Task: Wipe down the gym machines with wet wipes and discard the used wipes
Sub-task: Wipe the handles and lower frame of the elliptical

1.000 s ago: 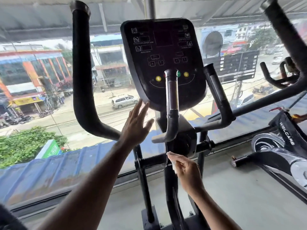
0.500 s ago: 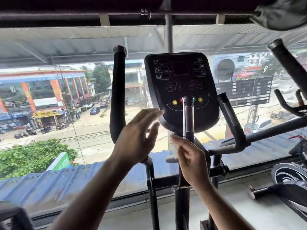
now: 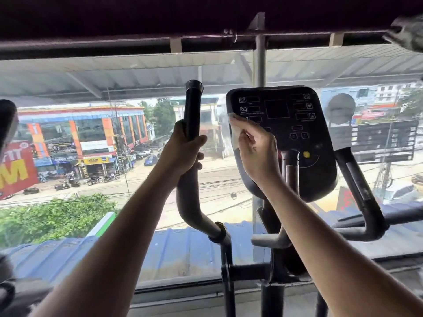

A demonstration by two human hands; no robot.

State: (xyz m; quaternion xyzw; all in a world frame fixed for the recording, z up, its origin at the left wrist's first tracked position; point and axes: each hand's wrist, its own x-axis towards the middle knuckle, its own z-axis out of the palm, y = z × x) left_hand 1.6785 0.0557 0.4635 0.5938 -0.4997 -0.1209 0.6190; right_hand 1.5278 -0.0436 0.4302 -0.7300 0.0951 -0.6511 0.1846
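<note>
Black foam covers the left handlebar of the gym machine, and the person's left hand is wrapped round it partway up, thumb across the front, fingers curled behind. To its right stands the dark console, tilted toward the person, with a yellow button low on its face. The right hand presses a white wet wipe against the console's left edge, fingers bent and pinching the wipe flat to the panel. Farther right rises the right handlebar, untouched. Beyond the window glass, far off, lies a street with shops and parked motorbikes.
</note>
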